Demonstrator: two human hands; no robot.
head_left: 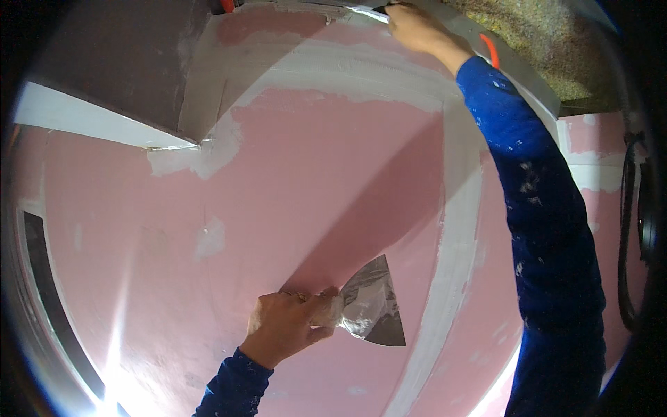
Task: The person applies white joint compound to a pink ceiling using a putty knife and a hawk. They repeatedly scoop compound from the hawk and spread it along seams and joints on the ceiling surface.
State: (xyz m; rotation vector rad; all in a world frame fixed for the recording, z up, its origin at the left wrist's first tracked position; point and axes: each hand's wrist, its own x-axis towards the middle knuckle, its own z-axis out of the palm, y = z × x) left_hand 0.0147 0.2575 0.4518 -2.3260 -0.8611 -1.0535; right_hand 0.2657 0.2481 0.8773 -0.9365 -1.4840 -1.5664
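My left hand (292,323) grips a wide putty knife (372,302) low in the middle; its flared metal blade is smeared with compound and lies over a pink board (333,174). My right hand (410,24) is stretched up to the top edge, fingers closed on a dark tool with a thin pale edge (368,14), only partly visible. That tool is at a band of grey-white compound along the board's upper border. Another compound band (455,264) runs lengthwise right of the putty knife. Both blue sleeves have white specks.
A dark boxed section with a white side (83,115) juts in at upper left. Yellowish insulation (538,42) and a curved orange item (492,48) appear at upper right. A black cord (623,243) hangs at far right. A dark slot (42,250) runs along the left side.
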